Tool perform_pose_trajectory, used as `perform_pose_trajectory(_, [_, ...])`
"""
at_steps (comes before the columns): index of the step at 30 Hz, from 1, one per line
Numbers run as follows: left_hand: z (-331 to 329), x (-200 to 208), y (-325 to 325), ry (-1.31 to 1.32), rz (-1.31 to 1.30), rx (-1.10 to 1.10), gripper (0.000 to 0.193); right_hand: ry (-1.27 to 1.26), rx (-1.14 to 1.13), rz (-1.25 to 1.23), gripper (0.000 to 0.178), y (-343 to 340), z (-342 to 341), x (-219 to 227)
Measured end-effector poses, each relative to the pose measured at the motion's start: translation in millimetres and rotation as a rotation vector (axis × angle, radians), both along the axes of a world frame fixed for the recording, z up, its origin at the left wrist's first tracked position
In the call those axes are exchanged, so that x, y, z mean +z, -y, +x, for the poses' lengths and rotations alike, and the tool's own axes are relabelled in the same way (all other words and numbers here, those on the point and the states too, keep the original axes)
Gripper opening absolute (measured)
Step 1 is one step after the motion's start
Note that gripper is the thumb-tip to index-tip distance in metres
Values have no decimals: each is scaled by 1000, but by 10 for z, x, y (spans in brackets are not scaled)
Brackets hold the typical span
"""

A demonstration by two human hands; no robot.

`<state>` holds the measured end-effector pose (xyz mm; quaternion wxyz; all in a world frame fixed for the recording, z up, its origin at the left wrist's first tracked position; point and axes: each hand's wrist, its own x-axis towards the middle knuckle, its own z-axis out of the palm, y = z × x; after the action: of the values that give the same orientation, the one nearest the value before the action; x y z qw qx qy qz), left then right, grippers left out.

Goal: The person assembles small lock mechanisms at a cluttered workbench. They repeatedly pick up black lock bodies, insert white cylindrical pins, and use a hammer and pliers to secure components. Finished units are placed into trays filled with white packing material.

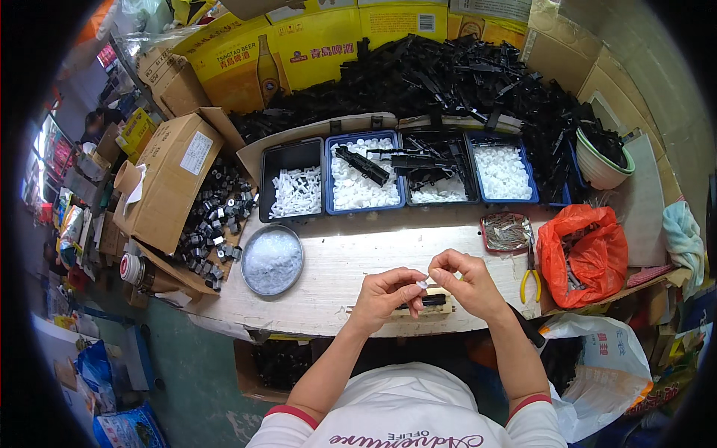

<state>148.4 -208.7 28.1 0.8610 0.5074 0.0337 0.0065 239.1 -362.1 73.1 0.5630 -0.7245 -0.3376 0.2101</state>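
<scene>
In the head view, the left hand (387, 299) pinched a small white part (423, 284); the right hand (466, 281), at the part's three o'clock, had its fingertips drawn together, perhaps gripping it too. A black piece (433, 300) lay toward five o'clock.

A row of four bins (290, 158) stands along the worktable (351, 257), with a heap of loose parts (463, 71) behind it and carton panels (321, 45) behind the heap. Left of the row, small parts (213, 228) lie beside a carton (166, 183); a round pan (272, 292) sits right of those parts, before the first bin. Rightward, a case of pins (485, 237) lies before the fourth bin, then pliers (531, 278), then a bag (601, 250), with a basin (606, 173) behind it. Near the front edge, the left hand (387, 297) and right hand (468, 284) are above a fixture (441, 310)
</scene>
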Motion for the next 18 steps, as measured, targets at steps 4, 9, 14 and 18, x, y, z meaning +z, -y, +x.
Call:
perform_pose_trajectory(4, [-25,7,29,-1,39,55,14,91,1,39,10,-27,-13,-73])
perform_pose_trajectory(9, [-68,-104,72,-12,25,148,11,391,-52,-78,7,-67,-116,-166])
perform_pose_trajectory(14, [-102,-172,43,-15,11,188,11,682,-167,-14,8,-93,-226,-284])
perform_pose_trajectory(18, [-140,-163,29,-70,46,184,13,786,-130,-10,12,-95,-260,-307])
